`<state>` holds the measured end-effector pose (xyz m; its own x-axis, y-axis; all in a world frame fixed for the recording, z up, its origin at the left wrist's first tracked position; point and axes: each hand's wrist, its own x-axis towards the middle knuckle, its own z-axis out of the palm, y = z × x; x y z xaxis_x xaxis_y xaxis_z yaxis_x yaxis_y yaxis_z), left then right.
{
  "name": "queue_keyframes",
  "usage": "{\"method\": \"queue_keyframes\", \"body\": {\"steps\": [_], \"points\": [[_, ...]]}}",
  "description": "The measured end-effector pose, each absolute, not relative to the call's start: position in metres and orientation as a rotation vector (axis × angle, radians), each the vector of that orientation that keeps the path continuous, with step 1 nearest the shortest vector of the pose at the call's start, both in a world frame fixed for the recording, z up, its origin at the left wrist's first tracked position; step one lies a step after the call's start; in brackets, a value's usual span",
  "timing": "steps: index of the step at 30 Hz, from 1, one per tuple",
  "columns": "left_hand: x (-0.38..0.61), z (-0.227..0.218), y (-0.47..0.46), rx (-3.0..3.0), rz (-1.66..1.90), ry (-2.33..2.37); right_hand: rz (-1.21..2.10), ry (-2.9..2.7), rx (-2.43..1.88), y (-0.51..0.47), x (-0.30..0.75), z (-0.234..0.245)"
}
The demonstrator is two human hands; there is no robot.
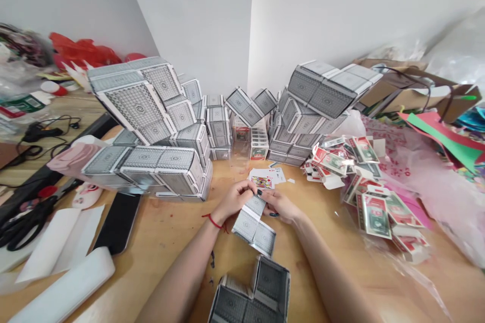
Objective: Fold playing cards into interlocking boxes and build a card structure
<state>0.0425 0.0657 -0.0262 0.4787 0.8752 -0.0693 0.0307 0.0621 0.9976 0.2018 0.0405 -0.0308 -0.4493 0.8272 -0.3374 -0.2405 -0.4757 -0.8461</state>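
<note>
Under the fingertips (246,187), grey-patterned card boxes (248,225)

Two hands (233,201) (279,207), one grey-patterned carton blank (250,224), one red wrist string (214,221).

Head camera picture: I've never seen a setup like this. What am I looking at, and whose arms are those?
No machine here: these are a person's own arms, filmed by a camera worn on their head, looking forward and down. The left hand, with a red string at the wrist, and the right hand together hold a folded grey-patterned card strip. Just beyond them lie playing cards. On the wooden table stand piles of grey-patterned boxes, with red-and-green printed cartons to the right and black scissors to the left.
</note>
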Motion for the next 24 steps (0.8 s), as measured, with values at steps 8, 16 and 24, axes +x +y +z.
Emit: {"method": "queue_keyframes", "body": {"steps": [8, 16, 24], "points": [[0.033, -0.015, 0.077, 1.21, 0.75, 0.779, 1.85, -1.001, -1.019, 0.039, 0.198, -0.037], [0.019, -0.008, 0.085, 1.355, 0.475, 0.832, 1.849, -1.032, -0.958, 0.04, 0.194, -0.037], [0.027, -0.006, 0.089, 1.752, 0.408, 1.011, 1.824, -1.149, -1.03, 0.039, 0.187, -0.03]]}}
